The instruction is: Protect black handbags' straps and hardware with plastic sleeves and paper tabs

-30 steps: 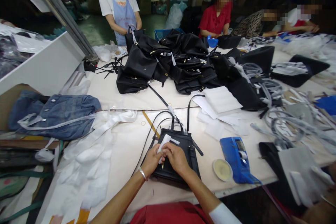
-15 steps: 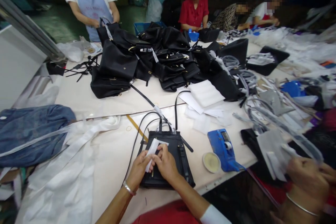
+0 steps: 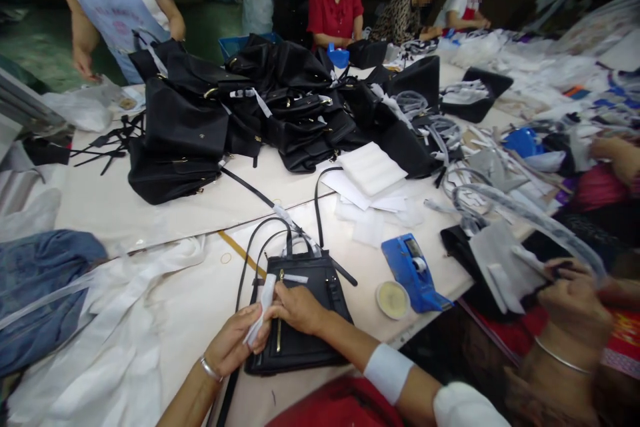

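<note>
A small black bag [image 3: 310, 333] with gold zips lies on the pale table in front of me, its handles pointing away. My left hand [image 3: 235, 340] is closed on a folded white strip [image 3: 263, 310] over the bag's left side. My right hand [image 3: 297, 307] has its fingers pinched by the upper zip, touching or close to the strip; what is between its fingertips is too small to tell. Another white piece [image 3: 296, 278] lies across the upper front of the bag.
Black bags [image 3: 185, 120] are heaped behind. White foam sheets [image 3: 373, 170], a blue tape dispenser [image 3: 415, 273] and a round tin [image 3: 393, 299] lie to the right. A person's hands [image 3: 575, 300] work at far right; denim cloth [image 3: 45, 287] is at left. Several people stand or sit beyond.
The view has shifted, so the table things sit further left. My right hand has moved up to the zip and turned. The person in the apron has lowered one hand toward the table.
</note>
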`<state>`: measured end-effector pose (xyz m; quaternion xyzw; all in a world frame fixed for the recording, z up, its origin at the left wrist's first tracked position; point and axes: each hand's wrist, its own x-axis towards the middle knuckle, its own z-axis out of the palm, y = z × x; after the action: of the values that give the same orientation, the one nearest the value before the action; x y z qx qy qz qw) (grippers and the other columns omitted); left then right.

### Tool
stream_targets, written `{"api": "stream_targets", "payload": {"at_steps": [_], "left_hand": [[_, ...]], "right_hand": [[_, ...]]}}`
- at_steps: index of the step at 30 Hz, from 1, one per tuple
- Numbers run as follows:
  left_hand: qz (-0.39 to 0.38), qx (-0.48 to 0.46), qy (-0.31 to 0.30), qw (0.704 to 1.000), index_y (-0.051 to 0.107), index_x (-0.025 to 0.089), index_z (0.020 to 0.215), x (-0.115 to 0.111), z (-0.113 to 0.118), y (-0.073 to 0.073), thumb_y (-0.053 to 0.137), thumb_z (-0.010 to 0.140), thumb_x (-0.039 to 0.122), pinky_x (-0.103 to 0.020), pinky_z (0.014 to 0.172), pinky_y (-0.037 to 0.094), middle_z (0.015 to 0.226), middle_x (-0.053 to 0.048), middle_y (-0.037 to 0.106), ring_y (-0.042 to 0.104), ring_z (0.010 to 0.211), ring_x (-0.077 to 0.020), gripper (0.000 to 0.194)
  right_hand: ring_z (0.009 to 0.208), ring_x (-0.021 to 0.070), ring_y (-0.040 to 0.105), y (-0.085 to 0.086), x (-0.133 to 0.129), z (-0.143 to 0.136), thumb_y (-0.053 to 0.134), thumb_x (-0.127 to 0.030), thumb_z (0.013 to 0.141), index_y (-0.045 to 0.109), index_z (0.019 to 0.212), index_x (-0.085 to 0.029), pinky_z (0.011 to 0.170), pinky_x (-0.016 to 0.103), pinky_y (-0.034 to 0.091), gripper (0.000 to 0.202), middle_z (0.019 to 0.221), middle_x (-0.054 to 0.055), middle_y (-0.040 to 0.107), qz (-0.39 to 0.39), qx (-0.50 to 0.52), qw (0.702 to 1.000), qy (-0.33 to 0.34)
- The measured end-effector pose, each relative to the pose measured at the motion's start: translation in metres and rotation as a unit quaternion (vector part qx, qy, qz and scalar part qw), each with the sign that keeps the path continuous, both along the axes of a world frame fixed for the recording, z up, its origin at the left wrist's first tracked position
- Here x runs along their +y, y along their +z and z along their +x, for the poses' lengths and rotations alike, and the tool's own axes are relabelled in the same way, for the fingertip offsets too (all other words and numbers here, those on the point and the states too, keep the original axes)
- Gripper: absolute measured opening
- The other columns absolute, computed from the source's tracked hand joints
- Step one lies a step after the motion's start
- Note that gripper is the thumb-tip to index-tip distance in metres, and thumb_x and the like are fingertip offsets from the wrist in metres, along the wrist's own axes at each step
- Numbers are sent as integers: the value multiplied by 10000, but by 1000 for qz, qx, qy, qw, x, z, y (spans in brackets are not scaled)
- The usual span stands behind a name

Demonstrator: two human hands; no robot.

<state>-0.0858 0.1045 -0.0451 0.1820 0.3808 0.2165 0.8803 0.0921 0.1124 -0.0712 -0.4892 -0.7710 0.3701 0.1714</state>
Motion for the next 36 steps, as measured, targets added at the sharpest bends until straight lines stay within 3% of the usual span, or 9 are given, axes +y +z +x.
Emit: {"api": "stream_targets", "payload": {"at_steps": [4,8,20,22,26,28,30,33,36], "left_hand": [[1,14,-7,1000,575,124,883,3,2,1,530,854,371,-208,437,350,575,-2,522,444,448,-77,253],[27,36,1,999,583,104,1005,4,4,7,542,844,388,-221,484,417,672,-55,608,537,512,-104,328],[112,142,-14,983,585,93,1073,1,5,12,507,851,392,-382,808,498,1003,-167,663,646,809,-219,381],[190,242,-47,950,603,118,1049,1,6,8,499,842,378,-425,857,477,1016,-148,664,638,866,-252,348],[442,450,-25,775,564,166,1188,1,23,10,518,782,216,-479,1071,265,1245,-130,558,453,1207,-307,411],[505,453,3,735,534,183,1234,-4,43,16,500,787,193,-460,1107,199,1321,-116,495,372,1277,-288,448],[476,408,8,779,567,204,1190,-12,71,20,507,813,245,-439,1089,252,1278,-108,534,426,1236,-274,384],[321,283,-17,904,609,205,1106,-26,116,17,577,794,354,-418,996,383,1138,-108,630,545,1110,-269,348],[253,189,-14,949,597,193,1114,-34,154,6,624,763,363,-388,1000,378,1160,-98,626,544,1119,-250,391]], "right_hand": [[771,193,638,15,2,21,443,-397,914,521,1042,-202,631,235,393,245,873,59,681,17,-17,1000,17],[753,161,612,27,-7,57,352,-320,953,541,956,-216,668,244,392,216,829,21,647,16,-36,991,-129],[1015,243,528,1,-49,89,546,-310,820,410,1237,-150,832,353,447,467,1134,131,520,-7,-120,929,-349],[975,235,543,-5,-47,95,566,-275,792,471,1174,-155,834,355,437,411,1074,112,554,-46,-108,936,-333],[782,183,562,-8,-41,107,590,-232,740,517,1126,-177,755,320,438,397,813,14,579,-114,2,938,-326],[684,147,542,-4,-39,113,588,-236,733,499,1144,-187,678,279,440,423,740,-25,549,-146,120,923,-336],[676,128,539,4,-40,117,582,-243,737,501,1130,-195,659,257,442,404,761,-28,550,-157,236,900,-332],[787,135,563,20,-46,123,586,-231,733,544,1052,-202,712,252,452,323,854,-3,582,-147,334,876,-316],[753,134,574,33,-53,128,584,-246,738,540,1080,-219,570,211,456,345,949,21,594,-180,383,856,-299]]}}
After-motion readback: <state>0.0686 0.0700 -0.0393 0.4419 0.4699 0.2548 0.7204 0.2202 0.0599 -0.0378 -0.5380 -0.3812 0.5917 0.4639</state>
